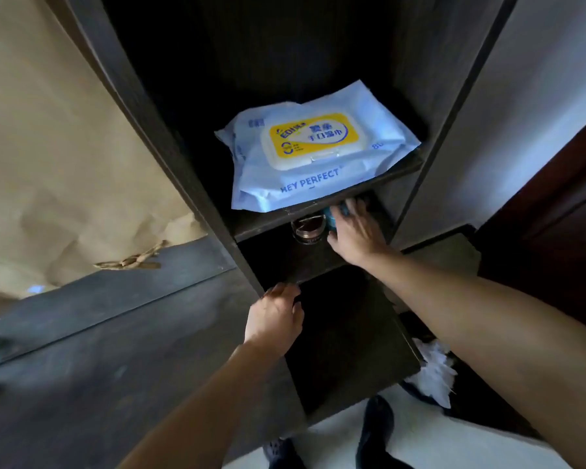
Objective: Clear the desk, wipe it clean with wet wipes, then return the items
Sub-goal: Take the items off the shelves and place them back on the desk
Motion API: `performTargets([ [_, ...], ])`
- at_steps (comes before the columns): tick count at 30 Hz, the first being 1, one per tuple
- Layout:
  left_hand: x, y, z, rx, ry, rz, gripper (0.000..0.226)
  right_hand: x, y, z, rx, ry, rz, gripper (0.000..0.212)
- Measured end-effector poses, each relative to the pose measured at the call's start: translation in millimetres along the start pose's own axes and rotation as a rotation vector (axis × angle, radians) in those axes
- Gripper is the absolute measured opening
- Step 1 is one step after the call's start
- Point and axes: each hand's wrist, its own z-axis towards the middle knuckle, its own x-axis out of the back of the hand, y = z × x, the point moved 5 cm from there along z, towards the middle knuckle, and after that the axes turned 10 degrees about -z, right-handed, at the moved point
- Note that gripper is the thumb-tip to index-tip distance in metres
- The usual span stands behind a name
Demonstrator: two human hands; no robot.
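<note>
A pale blue pack of wet wipes (313,148) with a yellow and white lid lies flat on the upper shelf (322,211) of a dark wooden shelf unit. On the shelf below stands a small glass jar (308,230). Beside it is a blue object (332,216), mostly hidden. My right hand (354,231) reaches into that lower shelf with its fingers spread around the blue object; whether it grips it is unclear. My left hand (274,316) rests curled on the front edge of the lower shelf board, next to the dark desk top (99,333).
Crumpled brown paper (65,170) covers the wall behind the desk on the left. A bin with white crumpled wipes (433,370) stands on the floor at lower right. My dark shoes (376,431) are on the pale floor. A dark red door (555,211) is at right.
</note>
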Motion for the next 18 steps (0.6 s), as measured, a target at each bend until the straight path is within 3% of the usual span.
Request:
performTargets([
  [4,-17,-4,4,0.101,0.059,-0.037,0.025,-25,9,17,-0.031,-0.015,0.136,0.058],
  [9,-22,0,18,0.146,0.121,-0.053,0.023,-31,13,3,-0.027,0.111,0.233,0.055],
  [18,-27,25,96,0.183,0.179,0.028,0.063,-26,39,-53,0.111,0.138,0.328,0.056],
])
